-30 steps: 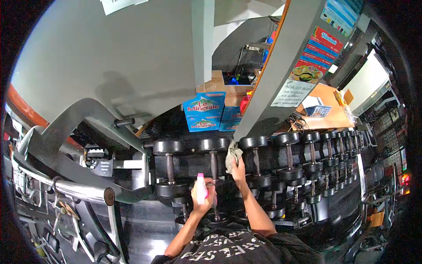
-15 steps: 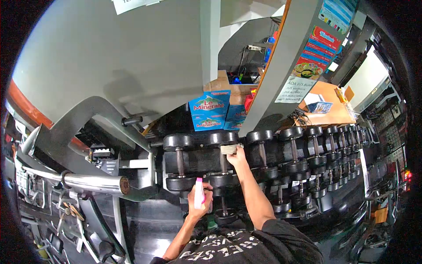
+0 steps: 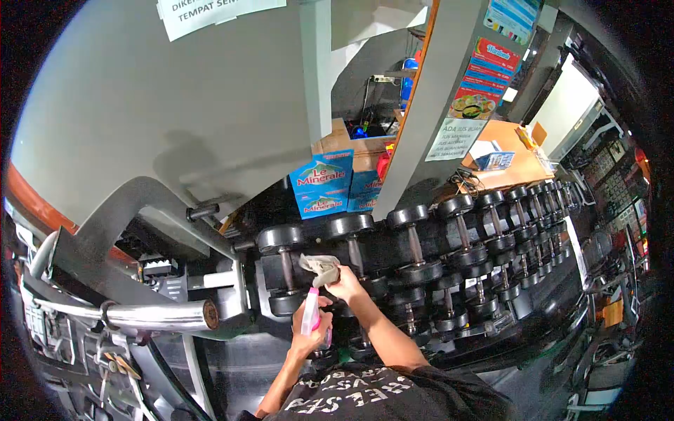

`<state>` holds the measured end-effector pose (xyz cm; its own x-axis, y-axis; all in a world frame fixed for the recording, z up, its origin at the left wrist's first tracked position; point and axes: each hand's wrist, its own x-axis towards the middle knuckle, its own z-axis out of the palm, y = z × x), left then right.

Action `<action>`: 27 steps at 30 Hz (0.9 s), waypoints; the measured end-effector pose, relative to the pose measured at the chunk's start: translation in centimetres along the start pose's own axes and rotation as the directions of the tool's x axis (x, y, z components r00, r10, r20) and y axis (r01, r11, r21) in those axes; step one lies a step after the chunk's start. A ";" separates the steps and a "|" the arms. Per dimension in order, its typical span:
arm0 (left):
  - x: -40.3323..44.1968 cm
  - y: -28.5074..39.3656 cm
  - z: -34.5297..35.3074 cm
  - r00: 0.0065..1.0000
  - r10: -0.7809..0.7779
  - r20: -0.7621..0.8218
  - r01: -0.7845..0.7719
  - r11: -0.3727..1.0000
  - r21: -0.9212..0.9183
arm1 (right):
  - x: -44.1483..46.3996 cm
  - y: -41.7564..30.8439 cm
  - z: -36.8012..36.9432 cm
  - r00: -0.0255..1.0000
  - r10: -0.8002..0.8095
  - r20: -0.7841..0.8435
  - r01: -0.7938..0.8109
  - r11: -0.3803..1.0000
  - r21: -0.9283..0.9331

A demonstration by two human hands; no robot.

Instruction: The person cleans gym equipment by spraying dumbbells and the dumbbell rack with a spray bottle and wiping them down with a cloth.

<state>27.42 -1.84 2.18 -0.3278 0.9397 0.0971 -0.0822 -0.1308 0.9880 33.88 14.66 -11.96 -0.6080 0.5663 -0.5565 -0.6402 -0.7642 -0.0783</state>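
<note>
My left hand (image 3: 307, 335) is wrapped round a pink and white spray bottle (image 3: 310, 312), held upright in front of the dumbbell rack. Close beside it, my right hand (image 3: 344, 283) grips a crumpled beige cloth (image 3: 320, 269), which is just past the bottle's nozzle. Behind the cloth lies a black dumbbell (image 3: 286, 270) with a metal handle, at the left end of the top row. A second dumbbell (image 3: 355, 252) is partly covered by my right hand and forearm.
More dumbbells (image 3: 463, 231) line two tiers toward the right. A thick metal bar end (image 3: 210, 313) juts in at the left. Blue cartons (image 3: 321, 184) stand behind the rack, beside a grey pillar (image 3: 414, 140). An orange-topped desk (image 3: 509, 144) stands farther back.
My right hand has moved left and toward me with the cloth, from the second dumbbell to beside the spray bottle. The cloth now hangs looser. The camera view has shifted slightly.
</note>
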 end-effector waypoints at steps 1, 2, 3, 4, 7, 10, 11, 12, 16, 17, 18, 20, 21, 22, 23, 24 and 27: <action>0.1 0.1 -0.2 1.000 0.008 0.005 -0.008 1.000 0.001 | 1.5 0.1 -0.6 0.988 -0.046 0.150 0.035 0.997 0.071; 0.2 0.2 -0.5 0.999 -0.034 0.037 0.031 0.998 0.059 | 4.0 -0.2 -1.1 0.991 -0.130 0.020 0.126 0.981 0.145; 0.2 0.3 -0.7 0.995 -0.081 0.066 0.073 0.990 0.120 | 6.1 -0.5 -1.4 0.972 -0.201 -0.120 0.222 0.952 0.210; 0.3 0.3 -0.8 0.993 -0.086 0.079 0.078 0.992 0.101 | 6.7 -2.2 -1.6 0.980 -0.098 0.172 0.056 0.971 0.234; 0.4 0.1 -0.5 1.000 -0.024 0.009 0.025 0.997 -0.079 | 8.9 -4.9 0.0 0.987 -0.073 -0.144 0.116 0.940 0.319; 0.7 -0.9 -1.1 0.992 -0.107 0.063 0.109 0.994 -0.027 | 2.7 -6.5 3.0 0.995 -0.094 -0.033 0.096 0.992 0.078; 0.8 -1.7 -1.2 0.988 -0.126 0.093 0.126 0.992 0.011 | 1.5 -7.4 2.7 0.995 -0.033 0.094 0.022 0.993 0.115; 0.9 -2.3 -1.3 0.984 -0.137 0.114 0.129 0.989 0.076 | 1.0 -8.2 2.0 0.995 -0.075 0.059 0.062 0.979 0.196; 2.2 -1.7 -0.3 0.994 -0.036 0.106 0.021 0.991 0.134 | -6.4 -9.8 3.3 0.878 -0.393 0.273 0.339 0.913 0.225; 2.4 -1.8 -0.1 0.994 -0.038 0.100 0.024 0.991 0.134 | -8.6 -11.0 3.8 0.839 -0.421 0.344 0.362 0.905 0.224; 2.5 -2.0 0.0 0.990 -0.084 0.109 0.074 0.993 0.095 | -10.1 -12.4 4.3 0.845 -0.484 0.228 0.455 0.874 0.170; 2.7 -2.2 0.5 0.983 -0.134 0.129 0.125 0.989 0.075 | -13.4 -13.7 5.2 0.842 -0.532 0.089 0.525 0.846 0.091; 2.5 -2.7 0.6 0.982 -0.136 0.132 0.127 0.989 0.073 | -15.0 -14.1 5.4 0.853 -0.518 0.069 0.513 0.855 0.077; 2.6 -3.6 0.7 0.981 -0.118 0.157 0.111 0.993 0.050 | -15.9 -14.4 4.3 0.847 -0.514 0.134 0.516 0.856 0.021; 2.5 -3.5 0.9 0.979 -0.100 0.178 0.097 0.995 0.027 | -16.6 -14.3 3.5 0.848 -0.514 0.131 0.516 0.856 0.018; 2.3 -3.5 1.3 0.978 -0.116 0.176 0.113 0.993 0.028 | -17.3 -14.0 2.6 0.861 -0.499 0.103 0.502 0.865 -0.007; 1.7 -4.6 1.7 0.975 -0.133 0.177 0.115 0.987 0.110 | -18.4 -12.2 -1.0 0.890 -0.455 0.010 0.455 0.890 0.030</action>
<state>28.83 0.86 -2.00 -0.1424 0.9897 -0.0157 -0.0151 0.0137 0.9998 53.33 13.27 -1.63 -0.2544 0.8552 -0.4516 -0.8604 -0.4134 -0.2981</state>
